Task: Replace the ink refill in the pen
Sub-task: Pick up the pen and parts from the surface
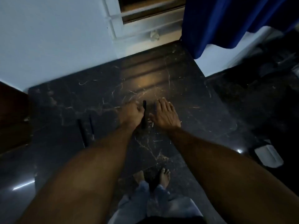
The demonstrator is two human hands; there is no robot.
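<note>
Pen [144, 114]: dark, slim, lies on black marble worktop [202, 110] between your hands. Left hand [131, 113] curled against its side, grip unclear; right hand [165, 114] flat, fingers spread, empty. Likely light, stiff, smooth; pinch mid-barrel. 2 dark sticks [86, 131] lie left.

The countertop [178, 88] at the frame's centre is black marble with pale, scratchy veins. A black pen [144, 113] lies at mid-frame. The curtain [234, 20] at upper right is deep blue, the wall [48, 38] at upper left pale blue-white.
</note>
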